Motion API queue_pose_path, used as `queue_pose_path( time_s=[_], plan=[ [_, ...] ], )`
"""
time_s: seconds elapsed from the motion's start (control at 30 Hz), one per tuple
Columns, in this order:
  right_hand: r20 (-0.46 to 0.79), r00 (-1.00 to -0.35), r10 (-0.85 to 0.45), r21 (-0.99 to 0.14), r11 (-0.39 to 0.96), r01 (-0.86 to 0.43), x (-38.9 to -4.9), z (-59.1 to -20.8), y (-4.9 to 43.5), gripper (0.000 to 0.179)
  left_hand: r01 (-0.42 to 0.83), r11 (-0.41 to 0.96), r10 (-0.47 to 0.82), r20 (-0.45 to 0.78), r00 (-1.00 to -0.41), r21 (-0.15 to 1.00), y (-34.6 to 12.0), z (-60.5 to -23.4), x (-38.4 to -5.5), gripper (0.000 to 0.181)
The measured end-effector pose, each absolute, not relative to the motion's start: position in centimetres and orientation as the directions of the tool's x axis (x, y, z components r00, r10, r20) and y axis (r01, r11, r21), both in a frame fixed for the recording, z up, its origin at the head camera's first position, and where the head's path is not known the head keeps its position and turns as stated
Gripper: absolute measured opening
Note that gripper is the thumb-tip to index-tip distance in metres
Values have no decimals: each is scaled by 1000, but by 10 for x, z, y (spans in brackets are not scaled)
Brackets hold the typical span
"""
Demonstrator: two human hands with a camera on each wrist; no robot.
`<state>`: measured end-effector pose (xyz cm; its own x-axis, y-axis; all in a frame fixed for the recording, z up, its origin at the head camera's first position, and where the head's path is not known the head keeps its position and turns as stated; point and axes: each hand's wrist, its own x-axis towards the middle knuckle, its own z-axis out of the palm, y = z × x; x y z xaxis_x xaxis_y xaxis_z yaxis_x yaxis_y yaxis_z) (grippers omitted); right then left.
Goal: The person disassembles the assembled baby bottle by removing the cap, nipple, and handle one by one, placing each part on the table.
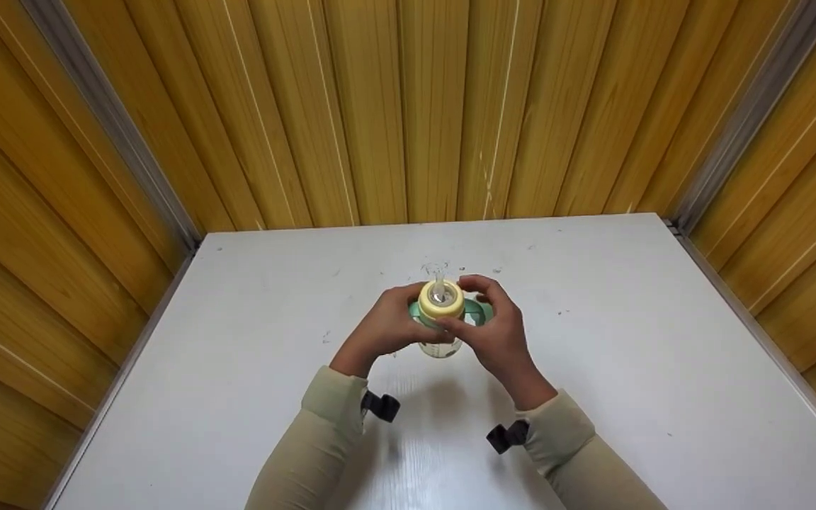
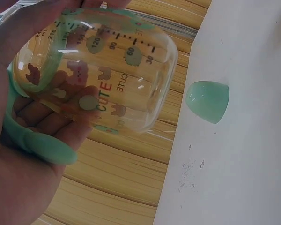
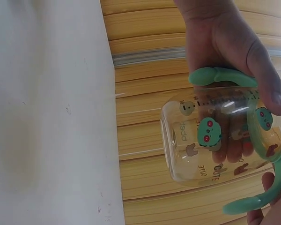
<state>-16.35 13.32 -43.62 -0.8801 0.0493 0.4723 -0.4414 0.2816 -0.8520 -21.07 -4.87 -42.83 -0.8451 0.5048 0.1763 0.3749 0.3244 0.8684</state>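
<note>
Both hands hold a clear baby bottle (image 1: 440,350) upright over the white table, its base off the surface in the wrist views. My left hand (image 1: 395,320) grips the bottle's upper body, fingers behind it and thumb across the front. At the yellow collar (image 1: 442,310), my right hand (image 1: 499,331) pinches with thumb and fingers. A clear teat (image 1: 438,285) sticks up from the collar. Two green handles (image 3: 243,205) flank the bottle, which carries printed animals and a measuring scale. On the table beyond, a green dome-shaped cap (image 2: 208,101) appears in the left wrist view.
The white table (image 1: 252,397) has small dark scuff marks. Yellow wood-patterned panels (image 1: 372,106) enclose its back and sides, with grey metal posts (image 1: 117,120) at the corners. Each sleeved wrist wears a black camera mount (image 1: 382,407).
</note>
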Motion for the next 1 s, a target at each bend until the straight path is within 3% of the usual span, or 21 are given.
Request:
queue_pose_path(
  time_s=[0.37, 1.0],
  plan=[
    [439, -895, 75, -856, 339, -391, -161, -437, 130, 68, 361, 331, 501, 162, -850, 872, -48, -428, -209, 68],
    [423, -906, 26, -866, 308, -395, -163, -437, 134, 58, 400, 324, 532, 185, -827, 857, -50, -430, -209, 69]
  ],
)
